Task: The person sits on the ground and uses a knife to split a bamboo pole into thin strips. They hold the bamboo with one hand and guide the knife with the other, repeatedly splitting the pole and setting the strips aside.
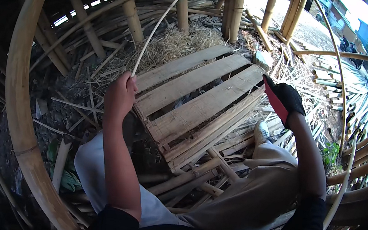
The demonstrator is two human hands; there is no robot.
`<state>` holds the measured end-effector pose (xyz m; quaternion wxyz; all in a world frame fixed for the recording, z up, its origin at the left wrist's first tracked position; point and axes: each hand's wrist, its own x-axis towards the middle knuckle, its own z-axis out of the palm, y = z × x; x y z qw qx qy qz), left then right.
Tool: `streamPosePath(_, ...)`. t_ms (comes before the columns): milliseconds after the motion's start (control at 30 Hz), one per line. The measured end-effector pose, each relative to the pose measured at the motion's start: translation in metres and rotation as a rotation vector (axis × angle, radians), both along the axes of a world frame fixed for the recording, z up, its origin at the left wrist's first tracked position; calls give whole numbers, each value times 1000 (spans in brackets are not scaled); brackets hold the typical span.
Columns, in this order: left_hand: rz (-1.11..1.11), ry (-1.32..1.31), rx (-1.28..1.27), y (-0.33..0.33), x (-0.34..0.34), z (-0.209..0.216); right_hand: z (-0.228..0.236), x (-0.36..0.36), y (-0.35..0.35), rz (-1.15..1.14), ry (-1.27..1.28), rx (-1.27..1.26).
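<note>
My left hand (121,96) is bare and closed round the lower end of a thin, pale bamboo strip (155,30). The strip rises in a curve and leaves the view at the top. Below and between my hands lies a low bench of wooden slats (200,87), with gaps between the boards. My right hand (284,99), in a black glove with a red-pink side, is at the bench's far right corner. Its fingers look pressed together; anything within them is hidden.
A thick bamboo pole (18,78) curves along the left. Bamboo posts (233,11) stand behind a heap of dry shavings (173,45). Cut bamboo lengths (358,98) lie at the right. Another thin strip (338,55) arcs there. My legs (252,191) straddle a bamboo frame (191,175).
</note>
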<state>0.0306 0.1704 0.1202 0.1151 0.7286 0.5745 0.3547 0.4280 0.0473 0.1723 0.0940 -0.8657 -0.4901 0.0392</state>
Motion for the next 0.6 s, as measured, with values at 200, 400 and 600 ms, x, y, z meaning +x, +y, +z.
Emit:
streamPosePath(200, 23, 189, -58, 151, 1, 37, 8, -11, -3, 7, 44, -23)
streamPosePath(400, 49, 422, -75, 196, 15, 28, 11, -22, 1, 52, 93, -22)
streamPosePath(600, -495, 589, -496, 107, 76, -14, -2, 8, -4, 116, 76, 113)
